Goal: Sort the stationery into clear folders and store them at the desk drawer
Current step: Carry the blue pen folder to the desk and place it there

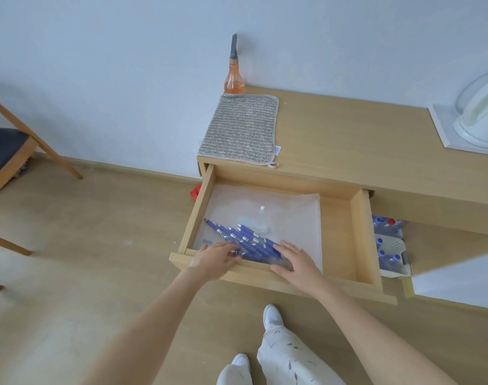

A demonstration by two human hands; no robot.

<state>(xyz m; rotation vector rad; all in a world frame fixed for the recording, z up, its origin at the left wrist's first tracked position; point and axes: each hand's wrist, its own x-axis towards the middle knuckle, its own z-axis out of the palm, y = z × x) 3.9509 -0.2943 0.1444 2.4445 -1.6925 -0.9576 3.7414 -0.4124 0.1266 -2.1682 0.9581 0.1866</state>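
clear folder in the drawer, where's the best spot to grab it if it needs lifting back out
Probably the bare right edge of the clear folder, pinched from the right, where the open drawer leaves free floor. The blue pens weigh down its front-left part, so support that side too.

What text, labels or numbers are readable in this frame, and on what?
None readable.
Cloth tag: print too small to read.
Bottle caps under the desk: round marks, blurred.
Blue pens in the clear folder: no legible print.
Orange bottle: no label visible.
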